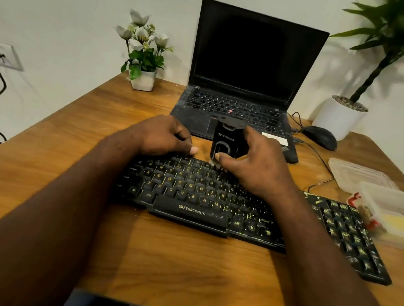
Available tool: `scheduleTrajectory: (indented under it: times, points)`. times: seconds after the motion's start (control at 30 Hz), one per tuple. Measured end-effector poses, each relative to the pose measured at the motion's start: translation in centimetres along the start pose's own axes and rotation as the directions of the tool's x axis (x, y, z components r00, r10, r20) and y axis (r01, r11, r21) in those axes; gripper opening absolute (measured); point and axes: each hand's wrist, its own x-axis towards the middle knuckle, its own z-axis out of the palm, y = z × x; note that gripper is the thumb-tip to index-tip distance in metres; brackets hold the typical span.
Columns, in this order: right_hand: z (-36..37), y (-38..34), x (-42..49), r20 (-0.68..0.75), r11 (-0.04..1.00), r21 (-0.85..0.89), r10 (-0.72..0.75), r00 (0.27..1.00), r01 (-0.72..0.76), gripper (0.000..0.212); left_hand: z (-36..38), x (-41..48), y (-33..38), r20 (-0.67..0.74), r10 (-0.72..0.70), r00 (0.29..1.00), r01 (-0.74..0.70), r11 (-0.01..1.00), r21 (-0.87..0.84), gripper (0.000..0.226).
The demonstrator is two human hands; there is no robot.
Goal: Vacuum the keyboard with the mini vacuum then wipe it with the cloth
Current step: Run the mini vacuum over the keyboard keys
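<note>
A black keyboard (pixel 193 200) with yellow letters lies across the wooden desk in front of me. The black mini vacuum (pixel 225 142) stands upright on the keyboard's top rows, near the middle. My right hand (pixel 255 166) grips the vacuum from the right side, thumb on its front. My left hand (pixel 166 136) rests with curled fingers on the keyboard's far left edge, holding nothing that I can see. I cannot make out a cloth anywhere in view.
An open black laptop (pixel 244 84) stands behind the keyboard. A black mouse (pixel 320 137) and its cable lie at the right. Clear plastic containers (pixel 379 201) sit at the right edge. A small flower pot (pixel 142 79) and a white planter (pixel 339 119) stand at the back.
</note>
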Motion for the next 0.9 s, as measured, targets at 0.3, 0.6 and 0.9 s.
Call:
scheduleTrajectory:
  times: [0.3,0.6,0.9]
  points:
    - [0.7,-0.7,0.2,0.013,1.0,0.005,-0.012,1.0,0.012,0.06,-0.1,0.3,-1.0,-0.039,-0.011,0.999,0.004,0.984,-0.176,0.011]
    - [1.7,-2.7,0.5,0.032,0.993,0.083,-0.082,0.996,0.08,0.058,0.1,0.6,-1.5,-0.063,-0.023,0.998,0.01,0.982,-0.188,0.021]
    - [-0.1,-1.1,-0.4,-0.015,0.995,0.095,-0.024,1.0,0.025,0.053,0.1,0.2,-1.1,-0.059,-0.023,0.998,0.012,0.983,-0.183,0.015]
